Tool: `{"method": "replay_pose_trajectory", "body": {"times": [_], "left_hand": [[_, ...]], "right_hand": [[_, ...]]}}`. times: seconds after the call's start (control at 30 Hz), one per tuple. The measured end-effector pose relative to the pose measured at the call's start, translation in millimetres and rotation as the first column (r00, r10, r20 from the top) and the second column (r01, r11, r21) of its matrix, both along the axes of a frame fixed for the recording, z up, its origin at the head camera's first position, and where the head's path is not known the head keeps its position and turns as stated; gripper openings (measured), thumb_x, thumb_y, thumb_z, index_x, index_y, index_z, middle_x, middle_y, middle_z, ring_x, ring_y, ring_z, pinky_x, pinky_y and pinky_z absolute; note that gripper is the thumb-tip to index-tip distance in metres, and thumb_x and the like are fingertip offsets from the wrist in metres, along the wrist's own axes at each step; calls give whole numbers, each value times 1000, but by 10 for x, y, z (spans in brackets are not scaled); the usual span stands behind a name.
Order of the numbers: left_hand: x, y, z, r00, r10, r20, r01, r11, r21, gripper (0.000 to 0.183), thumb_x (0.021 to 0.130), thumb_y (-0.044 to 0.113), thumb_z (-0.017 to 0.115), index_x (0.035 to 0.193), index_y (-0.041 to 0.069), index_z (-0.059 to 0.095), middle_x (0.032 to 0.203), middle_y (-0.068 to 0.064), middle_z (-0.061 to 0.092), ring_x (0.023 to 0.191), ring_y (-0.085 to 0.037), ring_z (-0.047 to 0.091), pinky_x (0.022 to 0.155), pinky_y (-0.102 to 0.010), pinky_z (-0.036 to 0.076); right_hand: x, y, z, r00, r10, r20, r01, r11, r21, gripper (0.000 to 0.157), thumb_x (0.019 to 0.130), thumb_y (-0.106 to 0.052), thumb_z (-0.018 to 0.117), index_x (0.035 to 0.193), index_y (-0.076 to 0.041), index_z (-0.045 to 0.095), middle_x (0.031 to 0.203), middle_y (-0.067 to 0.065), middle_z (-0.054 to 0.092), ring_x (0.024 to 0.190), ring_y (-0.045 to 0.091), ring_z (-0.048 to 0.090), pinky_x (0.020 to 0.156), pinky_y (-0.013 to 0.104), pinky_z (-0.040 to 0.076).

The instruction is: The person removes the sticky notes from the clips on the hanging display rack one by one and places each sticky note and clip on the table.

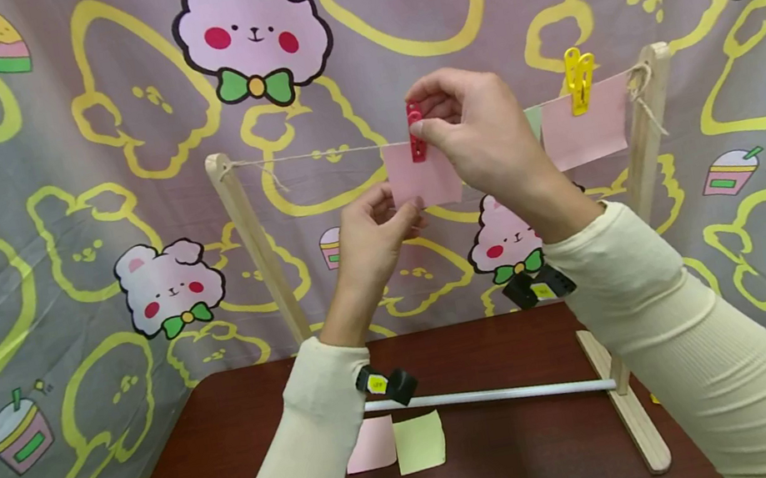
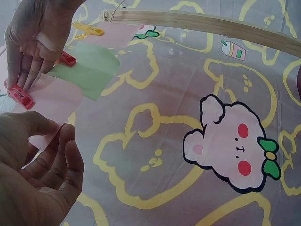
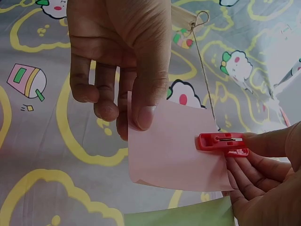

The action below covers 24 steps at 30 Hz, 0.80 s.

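A pink paper note [image 1: 440, 184] hangs at the string [image 1: 319, 154] between two wooden posts. My right hand [image 1: 481, 125] pinches a red clothespin [image 3: 221, 141] between thumb and fingers, and the clothespin sits over the note's top edge. Lower on the same note, my left hand [image 1: 375, 227] pinches its bottom edge between thumb and fingers. Beside it hangs a green note [image 2: 89, 70] with another red clothespin [image 2: 68, 58], mostly behind my right hand in the head view. Farther right, a yellow clothespin [image 1: 581, 86] holds another pink note [image 1: 582, 136].
The wooden posts [image 1: 254, 243] stand on a dark red-brown table [image 1: 525, 452], joined low down by a white bar [image 1: 500, 394]. A loose pink note [image 1: 374, 445] and a yellow-green note [image 1: 420, 442] lie on the table. Patterned cloth [image 1: 76, 265] hangs behind.
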State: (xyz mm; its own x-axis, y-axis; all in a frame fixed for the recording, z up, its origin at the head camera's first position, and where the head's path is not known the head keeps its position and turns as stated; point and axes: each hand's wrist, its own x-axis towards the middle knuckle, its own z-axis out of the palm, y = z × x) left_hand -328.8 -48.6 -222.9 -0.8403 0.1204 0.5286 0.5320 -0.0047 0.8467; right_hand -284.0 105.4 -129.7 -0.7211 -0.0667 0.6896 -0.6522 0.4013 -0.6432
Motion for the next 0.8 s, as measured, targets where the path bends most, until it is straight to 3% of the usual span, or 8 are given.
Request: {"method": "replay_pose_trajectory", "body": {"times": [0.3,0.8], "left_hand": [[20,-14,-2,1000,-1,-2,1,1000,5,20,96,4,71,114,-5,72,93,-18,75,73,-10,71,73,-30,64],[27,-20,-10,1000,-5,-9,5,1000,-2,19,96,4,71,112,-5,72,90,-16,75,73,-9,70,71,-27,62]], "right_hand": [[-9,3,-1,1000,0,-20,0,1000,-9,14,99,0,65,112,2,70,97,10,66,88,19,62,81,21,50],[18,3,0,995,1,-96,-8,997,-75,11,99,-1,66,109,2,69,94,5,65,88,18,62,81,23,50]]}}
